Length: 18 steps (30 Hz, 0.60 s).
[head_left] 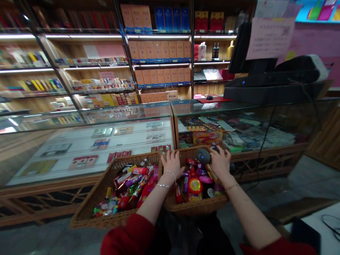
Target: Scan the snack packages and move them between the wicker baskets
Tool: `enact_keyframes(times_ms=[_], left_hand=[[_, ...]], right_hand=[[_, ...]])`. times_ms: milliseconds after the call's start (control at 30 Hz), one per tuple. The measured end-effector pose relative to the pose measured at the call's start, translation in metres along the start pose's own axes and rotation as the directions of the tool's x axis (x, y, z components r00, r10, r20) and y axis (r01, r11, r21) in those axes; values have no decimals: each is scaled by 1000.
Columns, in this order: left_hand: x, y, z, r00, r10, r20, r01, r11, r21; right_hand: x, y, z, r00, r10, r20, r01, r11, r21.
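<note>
Two wicker baskets stand side by side before me. My left hand [171,165] grips the far left corner of the right basket [196,209], fingers over the rim and thumb inside. My right hand [220,162] is closed around a dark barcode scanner [203,156] with a small blue light, over that basket's far right side; its fingers hide most of the handle. Inside lie a red toy-like pack with a yellow round front [194,185] and purple and pink packs. The left basket [99,222] holds colourful wrapped sweets [107,206] and tubes.
Glass display counters [127,118] run behind the baskets, with flat packs inside. A monitor and till [248,88] stand on the right counter, and a cable [265,136] hangs down. Shelves of boxes [159,51] line the back. A white tabletop [325,226] is at lower right.
</note>
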<state>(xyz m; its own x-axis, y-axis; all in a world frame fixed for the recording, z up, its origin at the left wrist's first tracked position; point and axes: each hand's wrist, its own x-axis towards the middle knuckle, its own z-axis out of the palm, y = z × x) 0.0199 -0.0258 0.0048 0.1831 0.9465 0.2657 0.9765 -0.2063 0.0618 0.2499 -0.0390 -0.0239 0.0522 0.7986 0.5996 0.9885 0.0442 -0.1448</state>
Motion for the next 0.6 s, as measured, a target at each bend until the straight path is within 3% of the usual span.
enact_keyframes(times_ms=[233, 300, 433, 500, 600], left_hand=[[8, 22, 12, 966, 146, 212, -154, 988, 23], [8, 27, 21, 928, 196, 315, -220, 975, 42], [7, 33, 41, 804, 346, 484, -411, 911, 33], [8, 34, 50, 755, 416, 507, -485, 874, 5], [10, 35, 58, 726, 458, 513, -532, 847, -4]], right_hand=[[-4, 13, -2, 999, 34, 39, -32, 998, -52], [-5, 12, 0, 998, 49, 48, -46, 997, -59], [-6, 8, 3, 996, 62, 61, -59, 997, -59], [-6, 7, 2, 997, 60, 50, -58, 997, -46], [-7, 8, 0, 998, 54, 31, -54, 998, -24]])
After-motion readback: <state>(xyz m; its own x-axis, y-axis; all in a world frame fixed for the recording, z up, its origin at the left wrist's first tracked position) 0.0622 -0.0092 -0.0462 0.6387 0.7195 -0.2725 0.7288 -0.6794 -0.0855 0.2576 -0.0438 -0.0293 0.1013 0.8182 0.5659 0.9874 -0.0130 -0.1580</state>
